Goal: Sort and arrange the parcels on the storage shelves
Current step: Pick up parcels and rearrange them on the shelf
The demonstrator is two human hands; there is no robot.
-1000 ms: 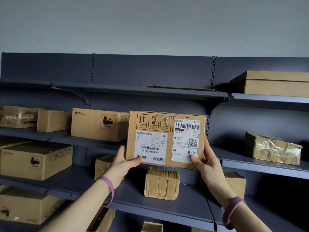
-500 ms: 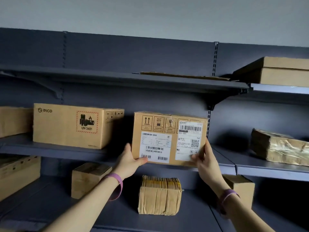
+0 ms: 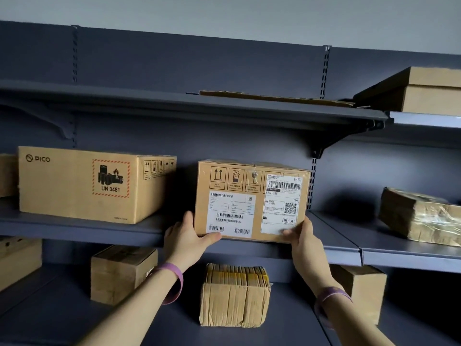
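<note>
A brown cardboard parcel (image 3: 252, 199) with two white shipping labels faces me, its base at the front edge of the middle shelf (image 3: 99, 232). My left hand (image 3: 185, 236) grips its lower left corner, thumb across the label. My right hand (image 3: 300, 237) grips the lower right corner the same way. Both wrists wear purple bands. To the left on the same shelf stands a larger PICO box (image 3: 92, 184) with a battery warning mark.
A tape-wrapped parcel (image 3: 421, 216) lies on the middle shelf at right. Below are a taped bundle (image 3: 235, 295) and small boxes (image 3: 122, 273) (image 3: 361, 288). The top shelf holds flat cardboard (image 3: 277, 98) and a box (image 3: 424, 92).
The labelled parcel has moved forward and onto the middle shelf's edge, with both hands still on it. The view has closed in on the shelves.
</note>
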